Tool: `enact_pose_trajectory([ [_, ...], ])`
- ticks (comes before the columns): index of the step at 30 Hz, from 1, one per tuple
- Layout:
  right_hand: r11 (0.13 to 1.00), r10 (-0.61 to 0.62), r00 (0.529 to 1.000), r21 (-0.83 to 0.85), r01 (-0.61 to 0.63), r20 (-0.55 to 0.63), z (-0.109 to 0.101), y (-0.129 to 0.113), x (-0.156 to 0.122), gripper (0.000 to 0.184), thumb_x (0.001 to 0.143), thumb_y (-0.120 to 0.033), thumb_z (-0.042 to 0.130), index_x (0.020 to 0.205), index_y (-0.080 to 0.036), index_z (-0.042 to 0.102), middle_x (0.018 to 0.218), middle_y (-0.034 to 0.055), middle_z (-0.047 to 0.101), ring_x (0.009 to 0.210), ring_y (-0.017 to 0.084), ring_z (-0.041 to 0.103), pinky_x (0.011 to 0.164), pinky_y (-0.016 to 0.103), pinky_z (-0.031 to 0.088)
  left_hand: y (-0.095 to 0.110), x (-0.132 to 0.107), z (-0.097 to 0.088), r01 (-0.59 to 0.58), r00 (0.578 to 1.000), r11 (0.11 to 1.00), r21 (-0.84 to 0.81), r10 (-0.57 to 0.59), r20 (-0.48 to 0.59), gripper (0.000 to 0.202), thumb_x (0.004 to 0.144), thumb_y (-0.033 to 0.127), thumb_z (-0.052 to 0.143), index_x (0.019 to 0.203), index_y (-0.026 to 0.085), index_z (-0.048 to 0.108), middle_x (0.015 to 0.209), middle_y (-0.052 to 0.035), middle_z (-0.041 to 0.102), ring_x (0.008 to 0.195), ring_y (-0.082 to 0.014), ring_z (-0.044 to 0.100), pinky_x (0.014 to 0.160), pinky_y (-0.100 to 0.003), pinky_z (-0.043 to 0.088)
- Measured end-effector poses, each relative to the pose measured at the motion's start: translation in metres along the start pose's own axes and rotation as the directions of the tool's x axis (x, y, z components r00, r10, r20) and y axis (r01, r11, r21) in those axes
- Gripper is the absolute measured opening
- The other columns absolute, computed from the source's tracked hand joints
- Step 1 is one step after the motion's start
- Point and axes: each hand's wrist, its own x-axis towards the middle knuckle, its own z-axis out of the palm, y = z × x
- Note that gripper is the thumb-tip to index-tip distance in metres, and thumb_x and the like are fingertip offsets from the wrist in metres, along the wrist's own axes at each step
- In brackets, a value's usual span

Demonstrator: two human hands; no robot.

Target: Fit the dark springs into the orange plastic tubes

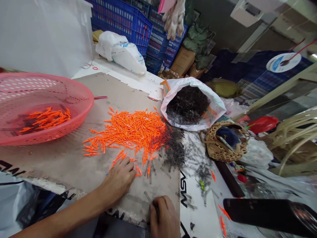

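My left hand [123, 174] rests on the board with its fingers bent down and together, against a few loose orange plastic pieces [138, 170]. Its fingertips are partly hidden, and I cannot make out what they hold. Nearer the board's front edge, my right hand [165, 216] is curled, thumb towards the fingers. Something dark shows between them, too unclear to name. A small spring [148, 197] lies just beyond that hand. Ahead spreads a heap of slim, pointed orange pieces [135, 129], and dark coil springs [175, 148] are piled at its right side.
A pink perforated basket [81, 115] holding orange pieces stands left. Beyond the springs, a white sack [218, 105] is filled with dark springs. A woven basket [213, 148] and a black cylindrical object [260, 213] are at right. Blue crates [119, 19] are stacked behind.
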Motion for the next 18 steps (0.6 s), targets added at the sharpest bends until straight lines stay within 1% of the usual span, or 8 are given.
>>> enact_pose_trajectory([
  [3,0.998,-0.045,0.998,0.033,0.047,-0.038,0.004,-0.012,0.000,0.020,0.096,-0.032,0.041,0.101,-0.025,0.058,0.092,0.0072,0.065,0.084,0.025,0.060,0.072,0.033,0.044,0.002,0.000,-0.007,0.018,1.000,0.998,-0.052,-0.018,0.010,0.019,0.086,0.007,0.051,0.077,0.015,0.066,0.084,-0.0088,0.067,0.079,-0.0236,0.059,0.069,-0.035,0.046],
  [6,0.990,-0.123,0.992,0.069,0.124,-0.019,0.010,-0.022,0.011,0.021,0.098,-0.031,0.042,0.106,-0.024,0.061,0.092,0.0065,0.065,0.082,0.023,0.059,0.070,0.033,0.045,0.004,-0.004,-0.017,0.167,0.985,0.943,-0.289,-0.173,0.005,0.016,0.084,0.012,0.049,0.076,0.017,0.062,0.075,-0.0041,0.064,0.070,-0.0194,0.060,0.064,-0.030,0.046],
  [8,0.985,-0.132,0.991,0.106,0.133,-0.018,0.014,-0.024,0.016,0.022,0.099,-0.029,0.041,0.098,-0.023,0.062,0.085,0.0051,0.064,0.077,0.022,0.058,0.068,0.031,0.045,0.006,-0.008,-0.021,0.343,0.930,0.713,-0.612,-0.351,0.113,0.010,0.079,0.017,0.052,0.071,0.019,0.058,0.060,0.0016,0.058,0.057,-0.0166,0.058,0.055,-0.026,0.044],
  [10,0.984,-0.104,0.994,0.143,0.109,-0.038,0.018,-0.022,0.016,0.022,0.099,-0.029,0.042,0.095,-0.022,0.062,0.083,0.0052,0.063,0.078,0.021,0.058,0.069,0.030,0.046,0.007,-0.013,-0.021,0.473,0.846,0.305,-0.827,-0.420,0.329,0.008,0.076,0.024,0.055,0.068,0.020,0.055,0.050,0.0050,0.054,0.045,-0.0138,0.052,0.046,-0.024,0.042],
  [12,0.984,-0.062,0.997,0.166,0.068,-0.040,0.019,-0.020,0.014,0.022,0.098,-0.030,0.043,0.098,-0.021,0.063,0.087,0.0064,0.063,0.081,0.021,0.059,0.071,0.030,0.047,0.008,-0.018,-0.019,0.517,0.778,-0.063,-0.854,-0.380,0.500,0.012,0.072,0.028,0.063,0.067,0.020,0.055,0.049,0.0045,0.058,0.043,-0.0128,0.053,0.044,-0.023,0.044],
  [13,0.984,-0.041,0.999,0.173,0.047,-0.035,0.019,-0.019,0.013,0.022,0.098,-0.030,0.044,0.098,-0.021,0.064,0.087,0.0065,0.063,0.081,0.021,0.059,0.071,0.030,0.047,0.009,-0.021,-0.018,0.519,0.754,-0.189,-0.834,-0.358,0.551,0.015,0.069,0.029,0.068,0.067,0.019,0.056,0.052,0.0035,0.061,0.045,-0.0130,0.056,0.046,-0.023,0.046],
  [15,0.979,-0.001,1.000,0.202,0.006,-0.022,0.016,-0.021,0.011,0.023,0.097,-0.028,0.045,0.091,-0.022,0.066,0.083,0.0051,0.063,0.078,0.020,0.059,0.069,0.029,0.046,0.013,-0.024,-0.017,0.509,0.719,-0.341,-0.790,-0.336,0.608,0.020,0.065,0.029,0.075,0.066,0.018,0.058,0.056,0.0018,0.065,0.051,-0.0144,0.062,0.051,-0.023,0.050],
  [18,0.942,0.076,0.997,0.330,-0.064,-0.023,0.009,-0.032,0.011,0.022,0.095,-0.029,0.049,0.081,-0.023,0.065,0.075,0.0019,0.063,0.073,0.017,0.060,0.067,0.027,0.046,0.019,-0.028,-0.018,0.508,0.695,-0.413,-0.756,-0.323,0.643,0.022,0.063,0.030,0.078,0.064,0.016,0.062,0.057,-0.0003,0.068,0.055,-0.0162,0.067,0.055,-0.025,0.053],
])
